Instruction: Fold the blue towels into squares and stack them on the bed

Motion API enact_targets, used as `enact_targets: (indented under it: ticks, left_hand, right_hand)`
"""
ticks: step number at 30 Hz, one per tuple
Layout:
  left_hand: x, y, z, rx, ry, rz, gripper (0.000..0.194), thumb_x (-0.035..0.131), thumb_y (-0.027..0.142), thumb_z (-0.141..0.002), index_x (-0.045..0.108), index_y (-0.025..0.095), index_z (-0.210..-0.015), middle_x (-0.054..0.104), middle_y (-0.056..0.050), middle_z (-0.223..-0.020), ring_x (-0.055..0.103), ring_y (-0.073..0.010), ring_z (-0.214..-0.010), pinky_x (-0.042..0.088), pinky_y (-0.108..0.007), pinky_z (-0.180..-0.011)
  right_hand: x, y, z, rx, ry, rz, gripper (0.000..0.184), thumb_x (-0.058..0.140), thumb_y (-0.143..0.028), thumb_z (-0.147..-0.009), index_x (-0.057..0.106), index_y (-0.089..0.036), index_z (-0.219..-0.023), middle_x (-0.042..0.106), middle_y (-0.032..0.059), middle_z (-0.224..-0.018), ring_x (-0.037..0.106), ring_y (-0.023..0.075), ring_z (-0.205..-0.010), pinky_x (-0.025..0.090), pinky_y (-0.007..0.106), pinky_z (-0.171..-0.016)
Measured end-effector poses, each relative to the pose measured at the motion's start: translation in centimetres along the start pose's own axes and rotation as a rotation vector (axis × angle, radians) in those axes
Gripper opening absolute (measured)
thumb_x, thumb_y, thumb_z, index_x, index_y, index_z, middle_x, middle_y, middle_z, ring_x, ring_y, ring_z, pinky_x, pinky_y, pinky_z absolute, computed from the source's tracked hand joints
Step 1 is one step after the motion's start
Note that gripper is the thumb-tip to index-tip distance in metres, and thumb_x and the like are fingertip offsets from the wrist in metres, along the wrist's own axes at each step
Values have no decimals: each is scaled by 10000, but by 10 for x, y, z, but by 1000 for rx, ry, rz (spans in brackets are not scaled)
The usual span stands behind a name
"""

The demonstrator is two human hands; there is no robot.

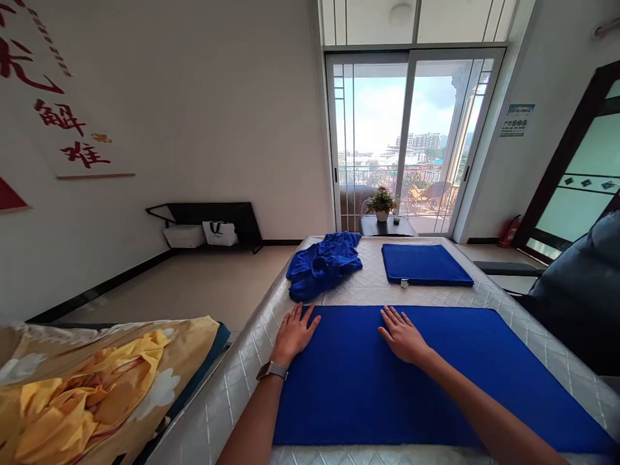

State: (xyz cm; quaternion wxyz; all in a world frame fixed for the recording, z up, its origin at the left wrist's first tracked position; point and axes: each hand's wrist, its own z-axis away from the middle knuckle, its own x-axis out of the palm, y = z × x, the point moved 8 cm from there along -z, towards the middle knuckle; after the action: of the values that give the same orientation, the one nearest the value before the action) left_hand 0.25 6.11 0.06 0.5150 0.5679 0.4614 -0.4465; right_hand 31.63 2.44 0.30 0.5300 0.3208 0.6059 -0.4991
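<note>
A blue cloth (349,387) is spread flat in a wide rectangle across the near part of a pale quilted mattress (232,387). My left hand (294,332) lies with spread fingers on its far left corner, a watch on the wrist. Flat on the cloth near its far edge rests my right hand (402,332), fingers stretched out. Beyond my left hand sits a crumpled blue cloth (324,261). Farther off to the right is a neatly folded blue cloth (423,263) with a small white tag at its front edge.
Left of the mattress stands another bed with rumpled yellow bedding (97,387). A potted plant (382,201) is on a small dark table beyond the mattress, before the sliding glass door (371,116). A dark sofa (581,284) is at right. A low black rack (213,219) stands by the wall.
</note>
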Motion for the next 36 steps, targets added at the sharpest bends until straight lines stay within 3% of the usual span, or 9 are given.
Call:
enact_targets:
  ticks: [3, 6, 9, 14, 17, 20, 25, 36]
  left_hand:
    - [-2, 1, 2, -8, -10, -12, 690, 247, 644, -1007, 316, 259, -1575, 237, -103, -1670, 182, -290, -1542, 160, -506, -1243]
    - [0, 0, 0, -6, -7, -16, 683, 258, 635, -1010, 314, 257, -1576, 239, -116, -1669, 193, -285, -1540, 151, -502, -1246]
    - [4, -4, -4, 2, 20, -9, 685, 271, 642, -1005, 323, 260, -1572, 246, -116, -1668, 200, -294, -1539, 155, -516, -1242]
    - [13, -9, -11, 30, 52, -5, 685, 269, 650, -1002, 327, 271, -1569, 287, -96, -1658, 213, -299, -1535, 181, -532, -1232]
    - [15, -10, -13, 27, 50, -24, 676, 258, 643, -1009, 322, 271, -1571, 277, -108, -1661, 210, -288, -1536, 174, -520, -1236]
    - [16, -11, -15, 21, 39, -27, 679, 257, 650, -1007, 314, 279, -1572, 262, -108, -1666, 205, -283, -1538, 174, -519, -1239]
    - [13, -10, -15, 8, 46, -11, 671, 281, 665, -996, 336, 311, -1563, 288, -58, -1662, 236, -284, -1530, 185, -510, -1244]
    - [8, -5, -10, 4, 60, -29, 625, 305, 610, -1015, 362, 298, -1554, 326, -85, -1644, 261, -287, -1521, 211, -508, -1236]
  right_hand:
    - [6, -3, -4, -4, -18, -20, 787, 79, -638, -995, 146, -160, -1617, 103, 59, -1684, 49, 207, -1551, 31, 447, -1254]
    - [3, 39, 4, 44, 17, 11, 789, 87, -641, -993, 157, -161, -1615, 122, 56, -1684, 55, 202, -1551, 37, 438, -1256]
    - [-5, 115, 22, 141, 68, 64, 790, 110, -644, -987, 186, -167, -1612, 151, 54, -1682, 90, 205, -1548, 53, 440, -1258]
    - [-20, 269, 66, 421, 140, 180, 783, 173, -572, -975, 225, -103, -1600, 212, 106, -1667, 143, 234, -1542, 129, 462, -1250]
    - [-23, 325, 84, 528, 202, 182, 775, 146, -540, -978, 219, -79, -1597, 202, 113, -1669, 150, 235, -1542, 153, 464, -1246]
    - [-21, 340, 87, 540, 220, 157, 795, 121, -569, -974, 214, -87, -1600, 195, 103, -1674, 146, 230, -1543, 144, 466, -1249]
    - [-20, 338, 86, 531, 228, 136, 828, 93, -614, -961, 214, -106, -1604, 198, 89, -1675, 140, 226, -1544, 132, 469, -1253]
    - [-14, 345, 85, 532, 223, 175, 782, 123, -550, -967, 217, -106, -1604, 195, 87, -1675, 129, 206, -1545, 133, 448, -1255]
